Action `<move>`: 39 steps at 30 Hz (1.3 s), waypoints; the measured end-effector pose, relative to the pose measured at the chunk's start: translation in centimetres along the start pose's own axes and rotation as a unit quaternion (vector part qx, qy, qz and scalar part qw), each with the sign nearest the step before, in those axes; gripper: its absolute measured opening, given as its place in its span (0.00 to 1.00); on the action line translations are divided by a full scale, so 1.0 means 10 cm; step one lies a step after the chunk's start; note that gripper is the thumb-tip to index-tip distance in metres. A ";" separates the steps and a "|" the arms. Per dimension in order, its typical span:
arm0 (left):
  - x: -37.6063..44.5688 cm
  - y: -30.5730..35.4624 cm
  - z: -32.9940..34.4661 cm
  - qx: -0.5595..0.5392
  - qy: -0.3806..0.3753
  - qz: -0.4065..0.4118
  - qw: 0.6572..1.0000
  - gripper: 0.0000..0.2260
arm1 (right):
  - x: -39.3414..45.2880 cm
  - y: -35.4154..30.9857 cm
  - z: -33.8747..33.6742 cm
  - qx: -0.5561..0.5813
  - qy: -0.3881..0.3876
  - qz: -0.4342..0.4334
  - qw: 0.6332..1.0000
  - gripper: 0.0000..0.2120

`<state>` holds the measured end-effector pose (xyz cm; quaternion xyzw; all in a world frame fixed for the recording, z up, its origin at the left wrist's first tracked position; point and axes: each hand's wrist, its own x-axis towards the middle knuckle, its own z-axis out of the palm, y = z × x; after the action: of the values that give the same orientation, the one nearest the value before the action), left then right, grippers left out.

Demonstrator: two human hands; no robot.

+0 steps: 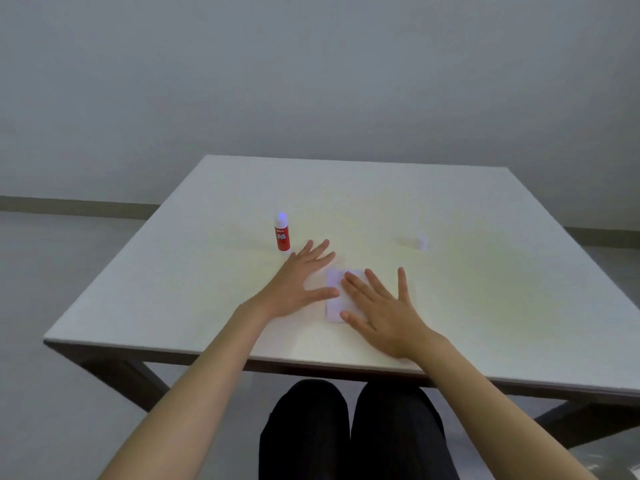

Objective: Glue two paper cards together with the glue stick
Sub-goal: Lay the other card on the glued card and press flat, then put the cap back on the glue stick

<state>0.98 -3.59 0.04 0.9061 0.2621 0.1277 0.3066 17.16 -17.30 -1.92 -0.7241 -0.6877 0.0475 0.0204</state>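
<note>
A pale paper card [335, 299] lies flat on the white table [207, 289], near the front middle. My right hand [377, 310] rests flat on the card's right part with fingers spread. Left of the card lies my left hand [298, 278], also flat and spread, its thumb touching the card's left edge. I cannot tell whether one card or two stacked cards lie there. A red glue stick [282, 232] stands upright just beyond my left hand, its cap off and the tip showing. A small white cap [421, 241] lies to the far right.
The table's front edge [311, 362] runs just above my knees. Grey wall and floor surround the table. Bare tabletop lies to the left, right and behind the card.
</note>
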 end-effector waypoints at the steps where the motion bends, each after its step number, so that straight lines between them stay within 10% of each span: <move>1: -0.04 0.03 -0.03 -0.059 0.099 0.014 0.993 0.25 | 0.00 0.00 0.01 0.000 0.008 0.000 1.000 0.33; 6: -0.03 0.03 -0.22 -0.175 0.475 -0.076 0.859 0.14 | -0.01 0.00 0.02 0.018 0.029 -0.001 0.999 0.31; 11: 0.23 -0.12 -0.11 -0.158 0.344 -0.224 0.898 0.35 | -0.03 0.00 0.01 0.041 0.038 -0.009 0.998 0.30; 16: 0.38 -0.18 -0.05 -0.146 0.387 -0.239 0.879 0.06 | -0.05 0.00 0.00 0.042 0.039 -0.010 0.998 0.29; 23: 0.30 0.10 -0.13 -0.278 0.304 -0.155 0.898 0.04 | -0.04 -0.06 -0.10 0.090 0.107 0.009 0.990 0.28; 30: 0.16 0.58 -0.29 -0.372 0.092 0.028 0.923 0.09 | 0.09 -0.12 -0.65 0.611 0.014 -0.014 0.791 0.14; 39: 0.08 0.76 -0.25 -0.424 0.120 0.030 0.897 0.05 | 0.04 -0.19 -0.59 0.601 0.155 0.046 0.783 0.04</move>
<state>3.65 -7.06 6.82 0.6757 0.1905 0.3438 0.6236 15.87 -16.55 4.15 -0.5934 -0.4735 0.3396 0.5553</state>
